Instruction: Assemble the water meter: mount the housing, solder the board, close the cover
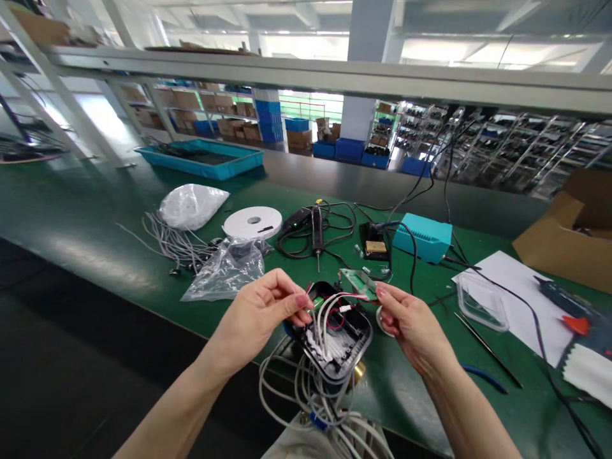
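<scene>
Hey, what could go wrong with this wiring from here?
The thin red and white leads by the left hand could pull loose from the black plastic housing if tugged. The grey cable bundle hangs past the edge of the green bench, so its weight might drag the housing off.

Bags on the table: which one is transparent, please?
The crumpled clear bag, just beyond the left hand. The other bag is white and cloudy, and lies farther from the hands.
</scene>
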`<state>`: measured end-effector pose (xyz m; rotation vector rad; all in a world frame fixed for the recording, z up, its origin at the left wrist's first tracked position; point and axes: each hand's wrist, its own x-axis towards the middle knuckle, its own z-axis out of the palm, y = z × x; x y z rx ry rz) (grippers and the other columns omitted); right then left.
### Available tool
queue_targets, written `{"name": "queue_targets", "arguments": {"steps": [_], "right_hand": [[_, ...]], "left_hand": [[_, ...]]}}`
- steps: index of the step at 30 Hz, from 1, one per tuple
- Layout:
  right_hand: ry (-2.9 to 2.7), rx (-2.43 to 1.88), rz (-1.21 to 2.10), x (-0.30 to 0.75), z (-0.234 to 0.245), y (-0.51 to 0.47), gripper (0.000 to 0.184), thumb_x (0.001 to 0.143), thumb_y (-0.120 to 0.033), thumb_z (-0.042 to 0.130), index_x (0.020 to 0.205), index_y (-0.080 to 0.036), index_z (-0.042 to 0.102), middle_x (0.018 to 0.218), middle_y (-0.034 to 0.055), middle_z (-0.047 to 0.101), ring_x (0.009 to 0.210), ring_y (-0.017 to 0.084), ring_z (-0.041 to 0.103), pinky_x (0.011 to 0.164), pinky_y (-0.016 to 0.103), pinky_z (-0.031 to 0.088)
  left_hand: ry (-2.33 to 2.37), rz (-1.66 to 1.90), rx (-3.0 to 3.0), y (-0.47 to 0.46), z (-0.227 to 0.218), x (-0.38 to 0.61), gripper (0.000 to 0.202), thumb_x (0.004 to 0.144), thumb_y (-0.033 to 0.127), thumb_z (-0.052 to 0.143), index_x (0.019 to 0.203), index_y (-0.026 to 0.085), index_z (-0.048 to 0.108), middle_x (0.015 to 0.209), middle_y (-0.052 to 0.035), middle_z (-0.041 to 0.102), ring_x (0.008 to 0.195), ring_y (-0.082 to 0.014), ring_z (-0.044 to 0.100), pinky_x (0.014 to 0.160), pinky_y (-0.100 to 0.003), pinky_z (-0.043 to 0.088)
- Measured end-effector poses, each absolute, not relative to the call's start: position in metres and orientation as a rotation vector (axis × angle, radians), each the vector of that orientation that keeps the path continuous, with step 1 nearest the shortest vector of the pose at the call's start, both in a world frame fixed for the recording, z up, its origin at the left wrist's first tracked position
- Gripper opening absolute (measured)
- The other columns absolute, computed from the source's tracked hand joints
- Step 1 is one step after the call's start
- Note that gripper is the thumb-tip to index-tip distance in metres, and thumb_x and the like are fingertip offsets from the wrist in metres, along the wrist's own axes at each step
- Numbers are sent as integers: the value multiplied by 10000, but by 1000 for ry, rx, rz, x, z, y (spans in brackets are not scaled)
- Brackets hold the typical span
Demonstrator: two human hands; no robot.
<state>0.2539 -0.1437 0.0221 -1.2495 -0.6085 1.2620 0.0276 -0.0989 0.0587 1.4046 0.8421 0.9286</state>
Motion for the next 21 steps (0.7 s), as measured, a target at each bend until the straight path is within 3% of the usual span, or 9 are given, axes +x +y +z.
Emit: {"name": "queue_targets", "arguments": {"steps": [4,10,18,21], "right_hand": [[-763,-1404,1044,244,25,-171,659,615,-462,760,1149,-120,578,554,-66,443,450,72,368,408,204,253],[-903,-1475,895,232,16,-185,621,698,-458,689,1207,-124,570,624,-38,467,544,98,421,504,229,347],[-914,-1437,950,234,9,-184,577,731,-434,670,1211,-132,560,638,-40,466,550,97,424,517,231,352],[-905,-1439,952,234,9,-184,577,730,-425,673,1213,-132,559,636,-40,469,544,96,426,508,227,351]], "left_hand": [[980,852,1602,-104,62,31,119,784,282,636,821,169,631,656,9,654,596,-123,617,579,-218,497],[1016,745,1896,-111,68,46,140,802,253,586,776,206,715,813,-4,713,764,-147,648,686,-202,472],[1002,619,1938,-109,68,57,151,802,238,565,770,199,708,692,25,698,594,-116,619,538,-167,443],[988,603,1977,-108,67,58,158,812,254,565,796,204,714,725,22,705,625,-117,632,570,-166,452]]}}
